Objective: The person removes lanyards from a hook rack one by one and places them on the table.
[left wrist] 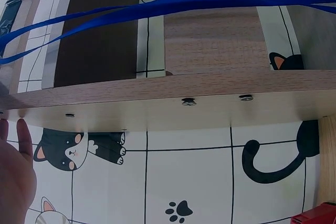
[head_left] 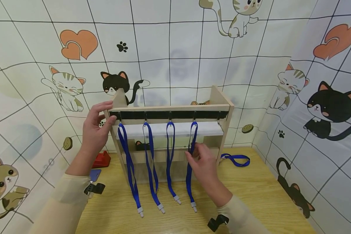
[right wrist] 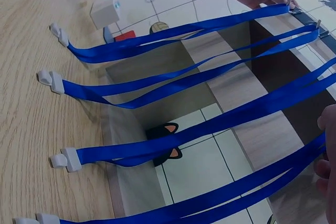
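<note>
A wooden rack (head_left: 175,108) stands on the table, with a black strip (head_left: 158,115) and small metal hooks along its upper front. Several blue lanyards hang from the hooks, their white clips at the lower ends. My left hand (head_left: 96,125) holds the rack's upper left corner, thumb at the front and fingers on the outer side. With its thumb and fingers, my right hand (head_left: 204,162) pinches the rightmost hanging lanyard (head_left: 188,178) partway down. In the right wrist view, that lanyard (right wrist: 252,190) runs into the fingers; part of the hand is cut off.
Another blue lanyard (head_left: 238,160) lies on the table to the right of the rack. Behind the left forearm are a red object (head_left: 102,160) and a flat blue item (head_left: 95,175). A cat-patterned sheet (head_left: 175,65) forms the backdrop behind the wooden table (head_left: 251,195).
</note>
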### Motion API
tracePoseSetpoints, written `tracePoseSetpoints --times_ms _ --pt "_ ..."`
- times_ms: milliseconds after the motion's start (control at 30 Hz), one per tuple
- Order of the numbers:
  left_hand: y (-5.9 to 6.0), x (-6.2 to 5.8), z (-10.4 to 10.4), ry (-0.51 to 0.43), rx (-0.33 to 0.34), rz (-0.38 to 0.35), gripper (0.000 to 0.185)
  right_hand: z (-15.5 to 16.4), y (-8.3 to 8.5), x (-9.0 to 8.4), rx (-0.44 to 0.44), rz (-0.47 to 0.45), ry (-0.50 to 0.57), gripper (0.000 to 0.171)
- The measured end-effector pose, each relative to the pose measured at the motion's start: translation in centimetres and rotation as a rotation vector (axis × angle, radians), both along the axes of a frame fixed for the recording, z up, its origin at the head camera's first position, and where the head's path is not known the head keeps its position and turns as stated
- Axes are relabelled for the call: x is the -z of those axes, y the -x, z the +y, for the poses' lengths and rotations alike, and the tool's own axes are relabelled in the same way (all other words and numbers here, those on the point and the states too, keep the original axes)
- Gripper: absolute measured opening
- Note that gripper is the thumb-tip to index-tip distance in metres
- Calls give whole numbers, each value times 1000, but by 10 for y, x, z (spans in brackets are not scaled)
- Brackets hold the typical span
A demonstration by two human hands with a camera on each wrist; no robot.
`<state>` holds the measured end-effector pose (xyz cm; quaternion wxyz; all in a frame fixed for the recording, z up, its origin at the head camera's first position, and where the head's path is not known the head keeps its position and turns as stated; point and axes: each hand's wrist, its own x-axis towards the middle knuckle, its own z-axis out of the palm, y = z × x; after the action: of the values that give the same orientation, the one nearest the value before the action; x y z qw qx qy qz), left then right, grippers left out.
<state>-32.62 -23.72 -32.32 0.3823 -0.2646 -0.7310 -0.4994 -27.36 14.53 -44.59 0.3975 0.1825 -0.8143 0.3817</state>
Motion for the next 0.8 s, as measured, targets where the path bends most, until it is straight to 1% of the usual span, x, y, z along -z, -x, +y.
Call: tracePoseSetpoints --times_ms 167,333,400,633,800 --pt "0 0 0 1 0 1 43 -2 1 2 -3 6 5 23" --pt "-1 -1 1 -1 0 -1 43 -3 4 6 -10 35 21 18" --pt "-1 0 1 -1 0 -5 43 -3 4 7 -12 38 34 16" --pt "0 0 0 -3 -1 -2 43 -1 2 8 -30 4 118 10" --pt "1 0 0 -2 -1 2 44 1 2 3 -35 22 144 4"
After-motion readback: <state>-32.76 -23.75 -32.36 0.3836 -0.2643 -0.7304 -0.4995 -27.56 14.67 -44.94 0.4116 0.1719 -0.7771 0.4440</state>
